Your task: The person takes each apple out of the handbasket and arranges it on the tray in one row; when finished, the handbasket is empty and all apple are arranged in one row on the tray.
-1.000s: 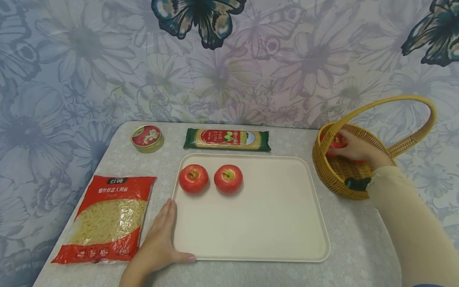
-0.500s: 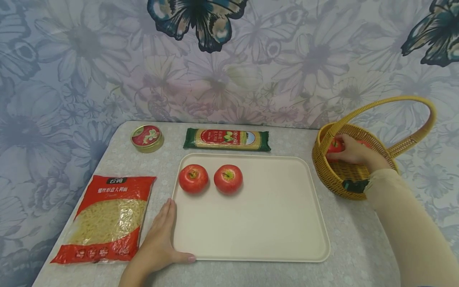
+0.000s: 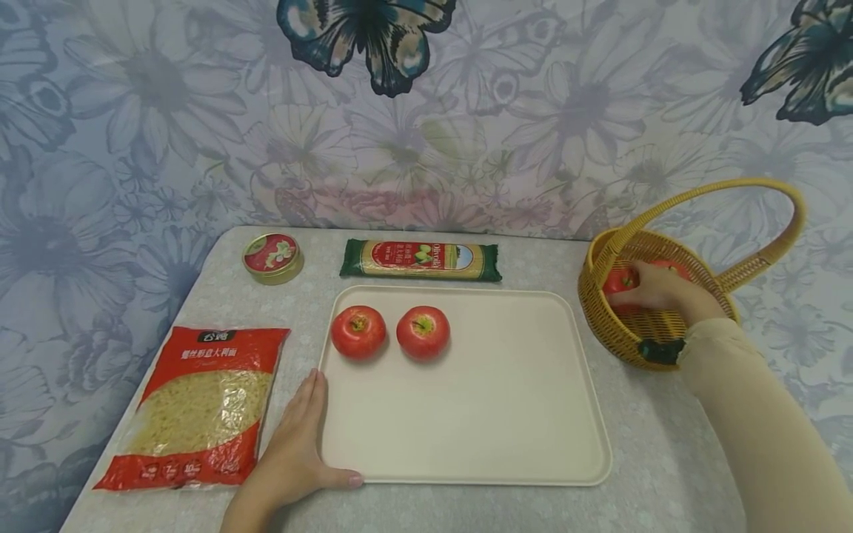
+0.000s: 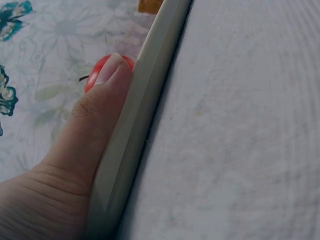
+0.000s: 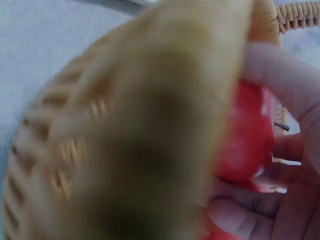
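Right hand (image 3: 656,287): down in the wicker basket (image 3: 595,326), fingers wrapped round a red apple (image 5: 246,135), so that one's sitting in the basket
Left hand (image 3: 292,451): fingers pretty straight on the cream tray (image 3: 480,414)'s left edge, thumb spread wide along the near rim
On the tray: two other apples (image 3: 423,333), back left, just apart
Left side: red pasta bag (image 3: 200,407)

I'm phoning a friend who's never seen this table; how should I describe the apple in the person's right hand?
At the right of the table stands a yellow wicker basket with an arched handle. Inside, near the side facing the tray, is a red apple. Only this one is gripped by the right hand; two other apples sit on the tray.
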`<action>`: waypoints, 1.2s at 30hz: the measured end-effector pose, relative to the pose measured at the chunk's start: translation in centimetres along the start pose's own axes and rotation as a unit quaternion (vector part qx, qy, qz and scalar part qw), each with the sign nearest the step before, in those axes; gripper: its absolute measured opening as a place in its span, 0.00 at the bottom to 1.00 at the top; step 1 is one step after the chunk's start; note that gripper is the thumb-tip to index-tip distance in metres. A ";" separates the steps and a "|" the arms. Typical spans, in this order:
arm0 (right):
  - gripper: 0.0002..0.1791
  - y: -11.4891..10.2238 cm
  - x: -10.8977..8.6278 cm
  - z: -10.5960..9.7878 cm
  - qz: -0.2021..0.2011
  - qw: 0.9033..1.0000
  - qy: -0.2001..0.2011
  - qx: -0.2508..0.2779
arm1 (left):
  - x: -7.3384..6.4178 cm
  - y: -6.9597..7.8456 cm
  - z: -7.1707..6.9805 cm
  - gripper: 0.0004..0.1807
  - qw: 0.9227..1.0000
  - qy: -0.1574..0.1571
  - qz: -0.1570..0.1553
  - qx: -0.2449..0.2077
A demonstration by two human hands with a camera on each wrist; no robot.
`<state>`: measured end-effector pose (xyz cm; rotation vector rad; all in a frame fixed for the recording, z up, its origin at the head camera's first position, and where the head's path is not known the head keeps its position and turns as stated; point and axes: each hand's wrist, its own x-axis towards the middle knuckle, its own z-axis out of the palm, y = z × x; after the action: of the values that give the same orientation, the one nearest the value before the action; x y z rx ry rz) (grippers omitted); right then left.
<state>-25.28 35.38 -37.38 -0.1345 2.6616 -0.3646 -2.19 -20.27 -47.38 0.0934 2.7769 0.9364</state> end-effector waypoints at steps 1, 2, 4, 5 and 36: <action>0.57 0.1 -0.1 0.0 0.000 1.000 0.001 -0.007 | 0.0 0.0 0.0 0.90 1.000 0.001 0.000 0.000; 0.57 0.1 -0.2 0.1 0.000 1.000 0.003 -0.012 | 0.0 0.0 0.0 0.90 1.000 0.000 -0.001 0.001; 0.57 0.3 -0.3 0.2 0.003 1.000 0.009 -0.015 | 0.0 0.1 0.0 0.90 1.000 0.000 -0.002 0.001; 0.58 0.3 -0.5 0.2 0.004 1.000 0.012 -0.013 | 0.0 0.1 0.1 0.90 1.000 -0.001 -0.003 0.002; 0.53 -6.6 -11.7 1.7 -0.067 0.966 0.239 0.076 | 0.2 -0.3 0.4 0.91 1.000 -0.002 -0.004 -0.001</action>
<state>-13.78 30.40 -32.13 -0.2018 3.0910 -0.7244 -2.27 -20.27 -47.88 0.0840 2.7703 0.9360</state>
